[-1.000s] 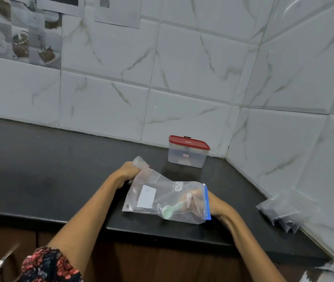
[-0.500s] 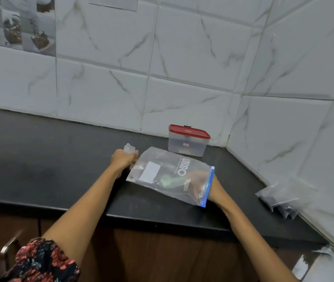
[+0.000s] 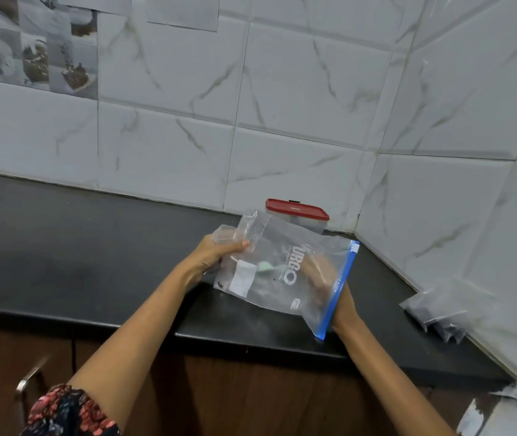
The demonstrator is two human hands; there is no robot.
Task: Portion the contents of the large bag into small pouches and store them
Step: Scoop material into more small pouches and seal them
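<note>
The large clear zip bag (image 3: 269, 247) with a blue zip strip along its mouth is held tilted just above the black counter (image 3: 93, 247). My left hand (image 3: 213, 256) grips the bag's closed end, along with a crumpled bit of clear plastic (image 3: 227, 236) that may be a small pouch. My right hand (image 3: 321, 272) is inside the bag through the mouth, blurred behind the plastic, and seems to hold the handle of a pale green scoop (image 3: 265, 267). The bag looks almost empty.
A clear container with a red lid (image 3: 296, 212) stands in the counter's back corner behind the bag. Several small filled pouches (image 3: 439, 309) lie against the right wall. Tiled walls close off the back and the right. A cabinet handle (image 3: 29, 380) shows below left.
My left hand has raised the bag's closed end, so the bag tilts with its blue mouth low at the right. My right hand stays inside with the scoop.
</note>
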